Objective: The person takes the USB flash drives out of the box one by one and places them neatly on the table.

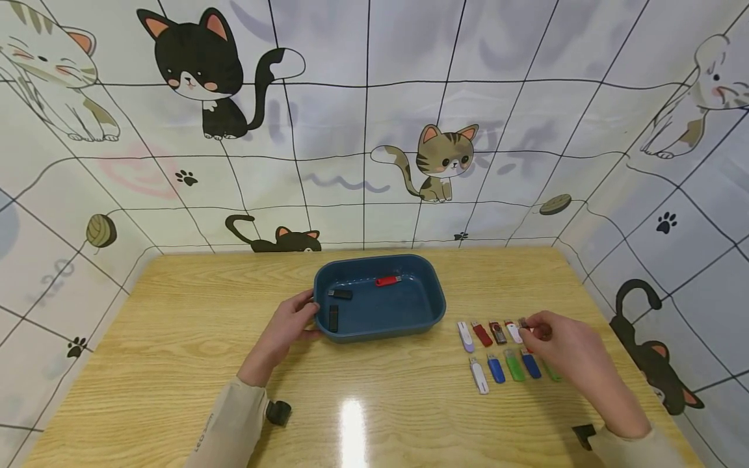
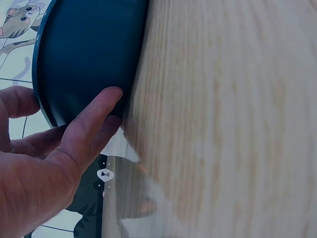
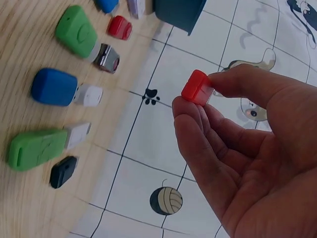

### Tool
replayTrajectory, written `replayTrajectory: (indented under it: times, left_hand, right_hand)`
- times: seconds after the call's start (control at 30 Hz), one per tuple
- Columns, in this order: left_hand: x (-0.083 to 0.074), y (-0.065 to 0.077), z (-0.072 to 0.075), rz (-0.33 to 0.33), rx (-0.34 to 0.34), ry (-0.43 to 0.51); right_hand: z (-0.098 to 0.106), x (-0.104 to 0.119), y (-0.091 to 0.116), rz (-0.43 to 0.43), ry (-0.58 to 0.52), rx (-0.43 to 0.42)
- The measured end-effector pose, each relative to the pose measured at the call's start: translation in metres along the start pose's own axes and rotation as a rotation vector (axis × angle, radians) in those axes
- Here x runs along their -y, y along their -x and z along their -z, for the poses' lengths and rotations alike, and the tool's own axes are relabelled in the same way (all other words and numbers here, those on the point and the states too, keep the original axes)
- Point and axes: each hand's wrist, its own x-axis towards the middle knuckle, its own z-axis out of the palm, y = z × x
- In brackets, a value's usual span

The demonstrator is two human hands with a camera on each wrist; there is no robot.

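A dark blue tray [image 1: 380, 337] holds a red USB stick [image 1: 387, 281] and two black USB sticks [image 1: 341, 294]. At its left end, my left hand [image 1: 290, 318] grips the tray, its fingers against the rim and outer wall. My right hand [image 1: 564, 344] pinches another red USB stick [image 3: 197, 87] between thumb and fingertips, over the right end of two rows of USB sticks. Those rows include a white stick [image 1: 478, 376], a blue stick [image 1: 496, 368], a green stick [image 1: 514, 365] and a dark red stick [image 1: 482, 334]. That hand partly covers the rightmost ones.
The sticks lie on a light wood table [image 1: 374, 396], right of the tray. A cloth backdrop [image 1: 333, 130] with cartoon cats rises behind and on both sides. In the right wrist view, a small black stick [image 3: 63, 172] lies beside a green one.
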Motion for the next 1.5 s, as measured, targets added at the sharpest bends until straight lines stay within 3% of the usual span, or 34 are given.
replayTrajectory:
  times: [0.43, 0.8, 1.23, 1.5]
  left_hand:
    - [0.001, -0.001, 0.000, -0.001, -0.001, -0.006]
    - [0.001, -0.001, 0.000, 0.006, -0.008, -0.013]
    - [0.001, -0.001, 0.001, 0.011, -0.018, -0.012]
    - [0.003, -0.003, 0.001, 0.019, -0.022, -0.007]
  right_hand:
    - [0.006, -0.028, 0.000, -0.072, 0.013, 0.012]
    - [0.012, -0.061, -0.004, -0.198, 0.026, 0.134]
    - [0.004, -0.089, -0.005, -0.204, 0.041, 0.223]
    - [-0.005, -0.095, -0.008, -0.226, 0.049, 0.287]
